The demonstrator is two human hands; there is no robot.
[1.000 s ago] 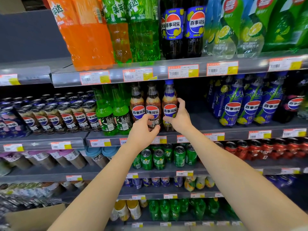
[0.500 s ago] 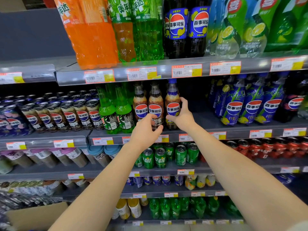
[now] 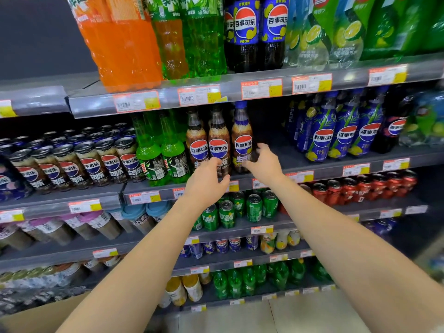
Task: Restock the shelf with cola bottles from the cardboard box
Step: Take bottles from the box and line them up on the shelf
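Low at the left edge, the cardboard box [image 3: 31,318] sits well below and apart from both hands. Up on the shelf [image 3: 295,162], beside the green bottles [image 3: 163,155], three cola bottles [image 3: 217,143] stand upright in a tight row, long axes vertical, labels facing out.

The left hand [image 3: 206,181] hovers in front of the middle bottle's base. Its fingers are spread and loose, and it has hold of nothing.

The right hand [image 3: 263,162] is the nearer one. It is cupped at the foot of the rightmost cola bottle [image 3: 242,140], thumb across the front and fingers round the far side. Whether it truly grips or only touches, I cannot tell.

Right of that bottle the shelf is bare, so the next bottles likely go there. The stock lies down and to the left, so it looks like a left-hand reach.
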